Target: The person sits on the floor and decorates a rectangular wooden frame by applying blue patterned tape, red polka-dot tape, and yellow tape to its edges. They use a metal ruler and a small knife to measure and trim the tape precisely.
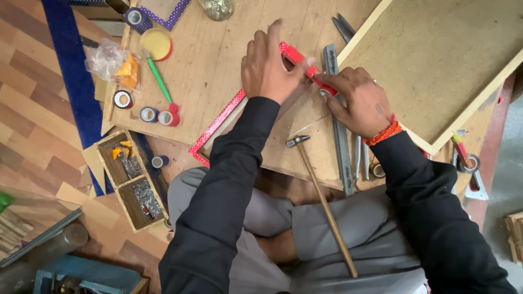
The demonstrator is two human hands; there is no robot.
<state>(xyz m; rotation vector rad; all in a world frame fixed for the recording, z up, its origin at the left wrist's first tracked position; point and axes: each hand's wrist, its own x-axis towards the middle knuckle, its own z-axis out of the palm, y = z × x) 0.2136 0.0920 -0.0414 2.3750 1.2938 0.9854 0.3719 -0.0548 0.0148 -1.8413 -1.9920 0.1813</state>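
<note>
From the head camera, the left hand (269, 65) lies flat, fingers spread, pressing on the red glittery frame (218, 124), which rests on the wooden desk (218, 54) and runs from under that hand back toward the person's lap. The right hand (357, 98) pinches the frame's upper red edge just beside the left hand's fingertips. A hammer (321, 196) lies below both hands, its head near the right wrist. A grey metal ruler (339, 136) passes under the right hand. Tape rolls (158, 115) sit well left of the left hand.
</note>
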